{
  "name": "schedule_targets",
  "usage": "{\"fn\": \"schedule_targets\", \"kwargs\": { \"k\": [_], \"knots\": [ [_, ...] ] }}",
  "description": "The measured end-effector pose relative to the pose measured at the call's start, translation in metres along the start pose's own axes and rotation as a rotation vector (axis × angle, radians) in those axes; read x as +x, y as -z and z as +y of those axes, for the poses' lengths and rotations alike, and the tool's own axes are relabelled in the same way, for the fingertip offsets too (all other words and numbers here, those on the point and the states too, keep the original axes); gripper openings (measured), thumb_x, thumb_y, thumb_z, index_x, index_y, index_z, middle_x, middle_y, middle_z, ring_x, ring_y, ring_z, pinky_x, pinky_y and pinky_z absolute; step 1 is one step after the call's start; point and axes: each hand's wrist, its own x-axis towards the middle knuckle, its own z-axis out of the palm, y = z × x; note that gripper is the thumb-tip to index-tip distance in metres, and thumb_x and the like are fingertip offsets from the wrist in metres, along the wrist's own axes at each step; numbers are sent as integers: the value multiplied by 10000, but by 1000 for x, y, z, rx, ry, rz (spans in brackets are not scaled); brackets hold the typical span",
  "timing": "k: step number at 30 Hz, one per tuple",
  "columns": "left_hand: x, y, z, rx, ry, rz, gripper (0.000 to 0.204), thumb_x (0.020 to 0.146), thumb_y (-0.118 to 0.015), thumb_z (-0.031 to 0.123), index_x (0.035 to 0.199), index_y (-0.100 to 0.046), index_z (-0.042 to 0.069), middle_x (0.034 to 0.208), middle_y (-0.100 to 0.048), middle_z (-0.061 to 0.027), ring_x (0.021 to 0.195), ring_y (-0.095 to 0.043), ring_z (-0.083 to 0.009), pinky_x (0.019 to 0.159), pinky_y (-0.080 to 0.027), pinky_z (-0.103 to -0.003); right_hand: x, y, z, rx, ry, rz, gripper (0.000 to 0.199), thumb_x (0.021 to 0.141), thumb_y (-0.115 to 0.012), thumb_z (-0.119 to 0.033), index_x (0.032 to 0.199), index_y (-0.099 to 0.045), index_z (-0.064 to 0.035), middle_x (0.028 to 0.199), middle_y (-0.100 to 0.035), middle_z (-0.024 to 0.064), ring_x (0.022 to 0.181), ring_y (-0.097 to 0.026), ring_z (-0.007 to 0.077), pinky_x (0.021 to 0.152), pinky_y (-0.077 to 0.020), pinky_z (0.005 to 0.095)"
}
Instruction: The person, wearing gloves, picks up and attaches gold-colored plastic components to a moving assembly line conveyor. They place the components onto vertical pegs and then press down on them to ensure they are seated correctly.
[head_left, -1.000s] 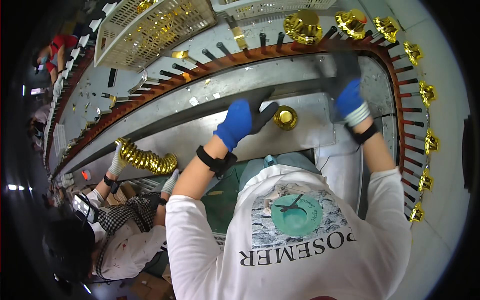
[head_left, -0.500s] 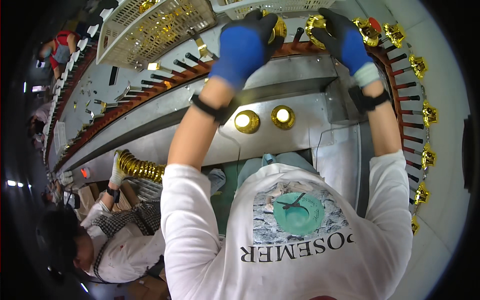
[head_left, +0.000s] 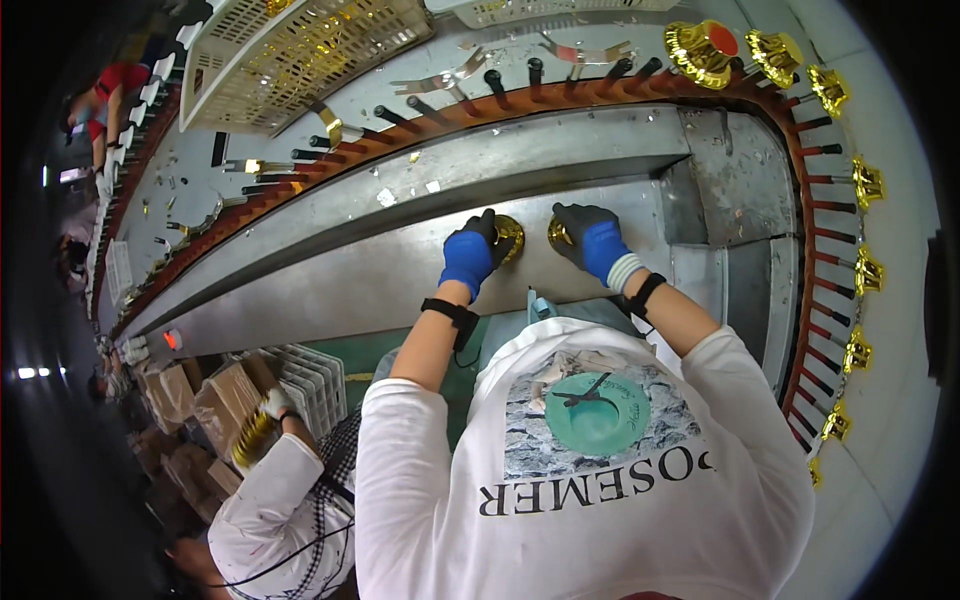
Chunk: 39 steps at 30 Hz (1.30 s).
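Both my hands, in blue gloves with black fingers, are down at the grey metal bench (head_left: 340, 280) in front of my body. The fingers of my left hand (head_left: 474, 250) curl around a shiny gold cup-shaped piece (head_left: 511, 238). My right hand (head_left: 592, 240) grips a second gold cup-shaped piece (head_left: 559, 232) a short way to the right. My fingers partly cover both pieces, so I cannot tell whether either is stacked.
Beyond the bench curves a reddish-brown rail (head_left: 480, 108) with upright black-tipped pegs; several gold pieces (head_left: 700, 55) sit along its right part. A cream crate (head_left: 310, 60) stands behind it. At lower left, a co-worker's gloved hand (head_left: 277, 404) holds a gold stack (head_left: 254, 440) near cardboard boxes (head_left: 225, 400).
My hands have come back from the rail to the bench, where two gold pieces stood. Pieces along the rail have shifted. The co-worker's gold stack has moved lower and farther left.
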Motion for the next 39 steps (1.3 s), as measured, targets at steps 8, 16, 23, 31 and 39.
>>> {"fn": "schedule_targets", "kwargs": {
  "k": [8, 16, 23, 31, 39],
  "knots": [
    [13, 128, 71, -47, -443, 288, 722, 927, -802, 442, 1496, -571, 62, 1267, -709, -288, 873, -762, -425, 740, -613, -484, -16, 173, 19, -194, 175, 658, 652, 912, -823, -279, 1467, -602, -16, 1439, -648, 232, 1316, -618, 417, 1129, -487, 497],
    [126, 260, 237, -102, -715, 613, 507, 935, -776, 429, 1264, -683, 55, 1080, -747, -223, 814, -718, -396, 724, -576, -496, 54, 320, 90, -177, -62, 673, 563, 907, -784, -306, 1366, -661, -4, 1234, -708, 286, 1120, -690, 460, 972, -566, 486],
    [151, 257, 201, 169, -623, 454, 390, 989, -679, 454, 1091, -713, 80, 991, -739, -248, 874, -707, -476, 767, -565, -566, 80, 297, 66, -41, 23, 669, 483, 921, -768, -309, 1299, -695, -18, 1096, -735, 256, 988, -722, 408, 863, -587, 473],
    [9, 184, 102, -282, -453, 300, 458, 917, -843, 243, 1302, -703, 37, 1083, -760, -185, 793, -751, -268, 705, -595, -388, -5, 188, -9, -21, 299, 579, 428, 874, -832, -311, 1235, -724, -108, 951, -729, 129, 818, -713, 351, 749, -561, 483],
    [11, 49, 43, 78, -199, 100, 513, 924, -779, 388, 1317, -683, 74, 1105, -739, -221, 855, -751, -372, 722, -592, -486, -10, 28, 11, 77, 53, 234, 544, 855, -798, -301, 1339, -670, -87, 1023, -734, 154, 913, -711, 379, 786, -565, 512]
  ]
}}
